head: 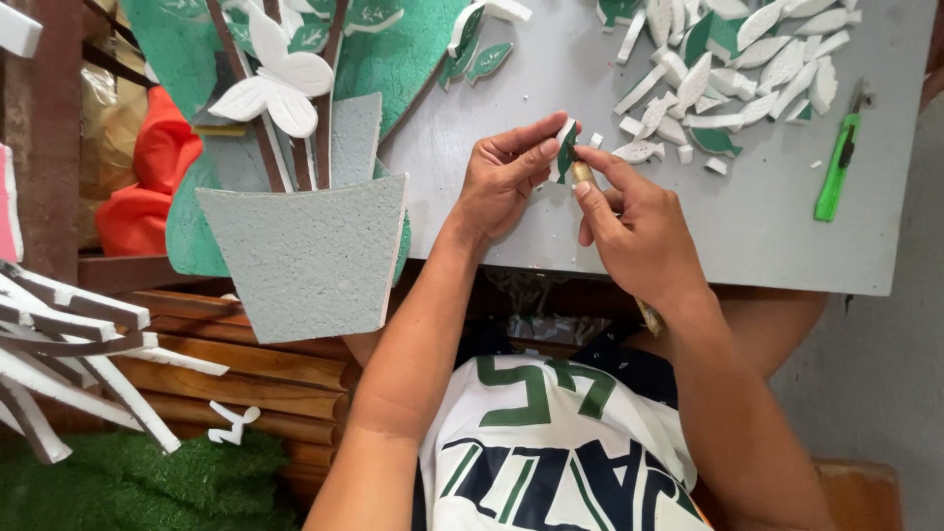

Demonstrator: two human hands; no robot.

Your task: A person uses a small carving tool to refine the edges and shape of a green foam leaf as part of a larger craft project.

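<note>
Head view looks down on a grey desk [747, 226]. The left hand [506, 177] pinches a small green-and-white foam leaf [565, 149] between thumb and forefinger, held just above the desk's near part. The right hand [634, 231] closes its grip on a slim tool [583, 173] — its tip touches the leaf. A heap of white and green leaf cut-outs [737, 69] lies further back, with a green utility knife [838, 162] to its right. To the left stands a foam plant model — grey pot [305, 251], white butterfly [275, 84].
</note>
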